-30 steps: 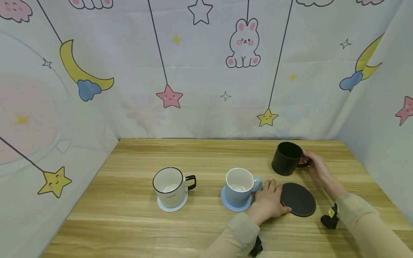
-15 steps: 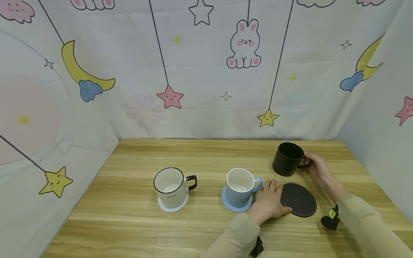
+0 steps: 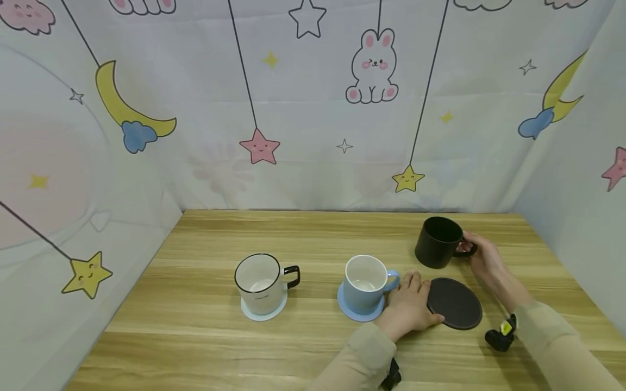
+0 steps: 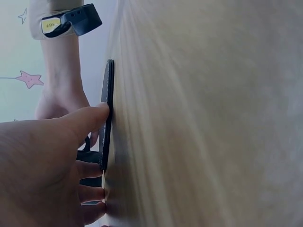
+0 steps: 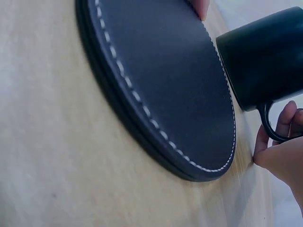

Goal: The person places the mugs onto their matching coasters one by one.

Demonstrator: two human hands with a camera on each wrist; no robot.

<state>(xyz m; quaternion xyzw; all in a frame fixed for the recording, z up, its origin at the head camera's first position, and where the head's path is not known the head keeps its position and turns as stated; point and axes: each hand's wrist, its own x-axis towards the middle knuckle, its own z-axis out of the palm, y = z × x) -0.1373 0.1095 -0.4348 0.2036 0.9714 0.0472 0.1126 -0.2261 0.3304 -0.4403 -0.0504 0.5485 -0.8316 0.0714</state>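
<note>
A black mug (image 3: 438, 243) stands upright on the table beyond a round black coaster (image 3: 455, 304). My right hand (image 3: 483, 259) holds the mug by its handle (image 5: 270, 124), fingers curled at the loop. White stitching runs round the coaster's rim, and its edge looks layered in the right wrist view. My left hand (image 3: 409, 304) rests at the coaster's left side, fingers extended and thumb (image 4: 96, 115) against the near edge. Just left of that hand, a light blue mug (image 3: 364, 288) sits on a blue coaster (image 3: 346, 310).
Farther left, a white mug (image 3: 261, 282) with a black rim and black handle stands on a pale coaster (image 3: 264, 315). The wooden table (image 3: 205, 347) meets a printed cloth backdrop (image 3: 303, 184) at the back, with cloth on both sides too.
Everything shifts slightly to the right in the head view, backdrop included. Both hands, the mugs and the coasters keep their places relative to one another.
</note>
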